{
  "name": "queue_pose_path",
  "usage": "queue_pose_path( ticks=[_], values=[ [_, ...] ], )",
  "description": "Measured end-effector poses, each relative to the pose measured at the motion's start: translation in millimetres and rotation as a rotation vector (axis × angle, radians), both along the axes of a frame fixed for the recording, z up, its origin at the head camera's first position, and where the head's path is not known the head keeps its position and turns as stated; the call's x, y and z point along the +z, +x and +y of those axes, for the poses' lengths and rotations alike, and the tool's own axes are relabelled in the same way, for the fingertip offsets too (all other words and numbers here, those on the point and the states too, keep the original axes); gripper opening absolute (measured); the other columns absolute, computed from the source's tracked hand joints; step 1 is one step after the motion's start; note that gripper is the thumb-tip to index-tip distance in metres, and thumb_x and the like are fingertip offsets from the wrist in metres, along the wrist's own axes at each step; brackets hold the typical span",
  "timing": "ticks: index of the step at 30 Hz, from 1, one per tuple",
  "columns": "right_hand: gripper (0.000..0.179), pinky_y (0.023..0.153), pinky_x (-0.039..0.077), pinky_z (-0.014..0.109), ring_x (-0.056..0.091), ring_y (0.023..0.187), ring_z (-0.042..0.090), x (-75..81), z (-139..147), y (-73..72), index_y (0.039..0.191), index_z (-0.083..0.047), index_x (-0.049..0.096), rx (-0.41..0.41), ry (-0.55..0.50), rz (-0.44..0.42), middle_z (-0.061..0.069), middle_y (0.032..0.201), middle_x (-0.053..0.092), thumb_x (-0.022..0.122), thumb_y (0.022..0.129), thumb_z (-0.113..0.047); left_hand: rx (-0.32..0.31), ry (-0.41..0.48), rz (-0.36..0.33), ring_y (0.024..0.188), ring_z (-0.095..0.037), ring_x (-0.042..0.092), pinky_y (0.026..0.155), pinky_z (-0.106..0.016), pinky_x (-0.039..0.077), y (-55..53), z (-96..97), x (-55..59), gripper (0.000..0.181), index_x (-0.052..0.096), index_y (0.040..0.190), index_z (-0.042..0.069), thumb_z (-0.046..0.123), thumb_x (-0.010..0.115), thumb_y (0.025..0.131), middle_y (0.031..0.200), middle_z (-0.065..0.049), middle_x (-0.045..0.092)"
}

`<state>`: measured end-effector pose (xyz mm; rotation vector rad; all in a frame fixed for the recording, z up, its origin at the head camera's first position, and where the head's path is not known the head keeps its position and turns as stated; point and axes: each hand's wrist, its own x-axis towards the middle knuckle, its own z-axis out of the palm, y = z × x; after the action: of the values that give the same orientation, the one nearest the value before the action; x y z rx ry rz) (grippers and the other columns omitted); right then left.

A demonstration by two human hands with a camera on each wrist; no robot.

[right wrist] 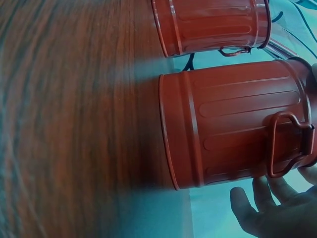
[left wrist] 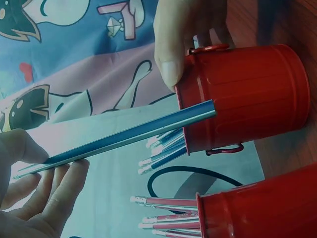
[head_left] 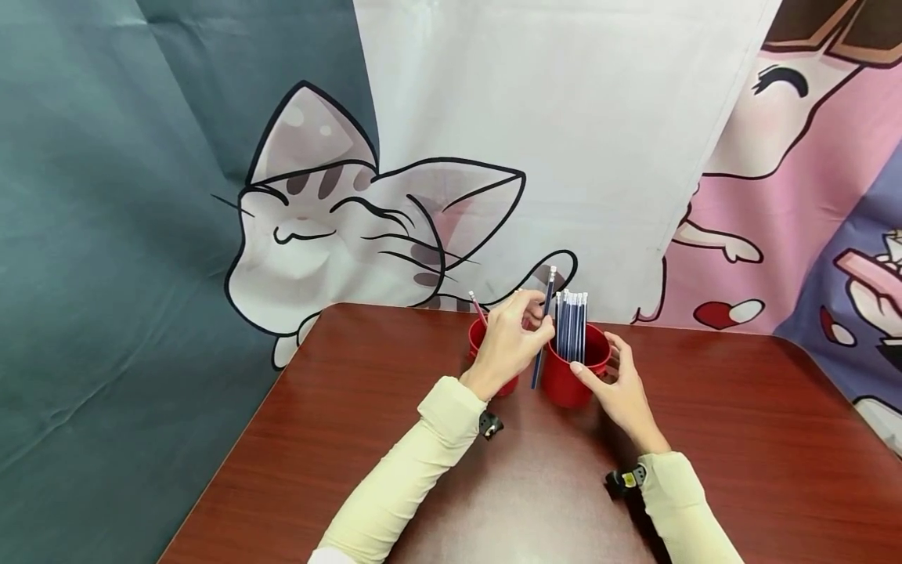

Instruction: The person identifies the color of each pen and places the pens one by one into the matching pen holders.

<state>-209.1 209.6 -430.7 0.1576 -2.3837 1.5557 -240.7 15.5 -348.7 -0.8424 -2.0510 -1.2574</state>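
My left hand (head_left: 509, 341) pinches a dark blue pencil (left wrist: 133, 131) between thumb and fingers, eraser end up. The pencil's lower end hangs outside the right red bucket (head_left: 566, 388), in front of its wall in the left wrist view. Several blue pencils (head_left: 571, 329) stand upright in that bucket, white erasers on top. My right hand (head_left: 629, 395) holds the bucket at its rim, thumb at the near side and fingers round the far right. Behind my left hand stands a second red bucket (head_left: 477, 335), partly hidden, with several pink pencils (left wrist: 168, 202) in it.
Both buckets stand near the far edge of the brown wooden table (head_left: 317, 439). Small wire handles (right wrist: 275, 144) stick out from the bucket sides. A cartoon-printed cloth (head_left: 564, 117) hangs behind the table. Each wrist carries a small black camera (head_left: 491, 425).
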Motion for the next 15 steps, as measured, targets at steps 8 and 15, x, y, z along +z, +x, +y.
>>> queue_pose_path(
  ticks=[8,15],
  values=[
    [0.073,0.089,0.041,0.032,0.044,0.114,0.04,-0.5,-2.6,0.9,0.141,-0.007,0.023,0.003,-0.015,-0.014,0.022,0.133,0.038,0.066,0.084,-0.022,0.031,0.021,0.034,0.072,-0.01,0.059,0.066,-0.016,0.05,-12.5,7.4,6.4,0.02,0.059,0.101,0.003,0.006,0.06,0.081,0.081,-0.005,0.059],
    [0.073,0.088,0.042,0.036,0.044,0.113,0.038,-0.1,-0.8,1.0,0.141,-0.007,0.022,0.0,-0.002,-0.012,0.021,0.133,0.038,0.065,0.084,-0.023,0.021,0.079,0.058,0.078,-0.011,0.058,0.063,-0.016,0.05,-24.8,19.4,14.1,0.02,0.057,0.103,0.003,0.005,0.058,0.082,0.084,-0.005,0.056]
  ],
)
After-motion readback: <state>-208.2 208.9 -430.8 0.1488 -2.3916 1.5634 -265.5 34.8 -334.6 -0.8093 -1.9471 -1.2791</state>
